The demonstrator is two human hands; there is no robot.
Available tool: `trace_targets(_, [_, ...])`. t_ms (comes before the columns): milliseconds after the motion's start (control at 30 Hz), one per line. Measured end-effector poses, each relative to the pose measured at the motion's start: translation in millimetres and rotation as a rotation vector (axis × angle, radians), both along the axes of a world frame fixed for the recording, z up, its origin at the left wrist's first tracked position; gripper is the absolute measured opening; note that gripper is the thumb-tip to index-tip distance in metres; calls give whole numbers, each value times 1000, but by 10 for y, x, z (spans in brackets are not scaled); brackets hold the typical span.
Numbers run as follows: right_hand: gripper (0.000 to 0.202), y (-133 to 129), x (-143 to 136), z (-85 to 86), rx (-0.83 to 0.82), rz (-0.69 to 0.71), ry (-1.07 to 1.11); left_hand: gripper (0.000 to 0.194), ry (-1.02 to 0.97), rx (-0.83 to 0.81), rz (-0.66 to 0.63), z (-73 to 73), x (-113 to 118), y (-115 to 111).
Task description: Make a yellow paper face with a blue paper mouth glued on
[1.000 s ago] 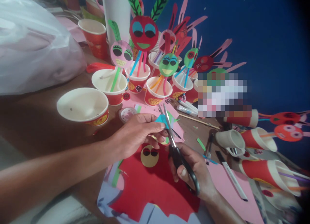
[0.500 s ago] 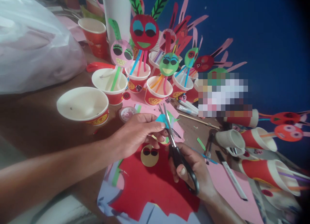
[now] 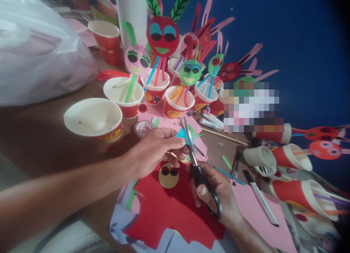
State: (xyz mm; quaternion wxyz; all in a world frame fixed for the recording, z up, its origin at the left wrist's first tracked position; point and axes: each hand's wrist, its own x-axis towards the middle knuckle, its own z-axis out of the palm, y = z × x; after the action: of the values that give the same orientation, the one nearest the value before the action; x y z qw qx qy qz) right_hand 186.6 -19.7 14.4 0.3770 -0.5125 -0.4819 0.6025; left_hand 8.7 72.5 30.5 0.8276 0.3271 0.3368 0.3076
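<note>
Between thumb and fingers, my left hand [image 3: 161, 145] pinches a small blue paper piece [image 3: 181, 134]. My right hand [image 3: 212, 187] is wrapped round the black handles of the scissors [image 3: 202, 178]. The scissor blades point away from me and lie against the right edge of the blue piece. Below both hands is a red paper sheet [image 3: 175, 213] with ragged edges. On it rests a yellow paper disc [image 3: 168, 180] with two dark eyes topped in red.
Paper cups with paper faces on straws stand behind my hands, among them a red face [image 3: 163, 37]. A bare cup [image 3: 93, 118] stands left, near a plastic bag [image 3: 41, 52]. A marker [image 3: 264, 202] lies right on pink paper; tipped cups lie beyond.
My right hand and the scissor handles have shifted slightly to the left, and the blades are a little closer together. My left hand holds the blue piece in the same place.
</note>
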Motion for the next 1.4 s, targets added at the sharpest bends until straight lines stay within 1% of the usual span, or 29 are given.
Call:
trace_targets(333, [32,8,-23,5,36,-3,-3,9,-1,1,-5,-8,3,3])
trace_targets(567, [33,9,-29,-15,17,-2,-23,9,7,0,-1,3,2,-3])
trace_targets(700, [36,32,-21,-21,29,-43,-41,10,25,-8,-5,34,4,-8])
trace_targets(800, [42,92,0,35,85,-84,-55,14,51,-16,-17,55,8,-16])
trace_targets(933, [53,196,24,154,194,-126,-96,18,83,-9,-68,50,21,-45])
trace_targets(1033, [49,223,18,207,212,-171,-170,19,106,7,-115,22,39,-81])
trace_targets(1167, [40,197,-27,230,212,-241,-183,21,117,34,-152,-16,71,-134])
trace_targets(1400, [41,205,-86,259,202,-297,-208,25,240,120,-180,-4,100,-220])
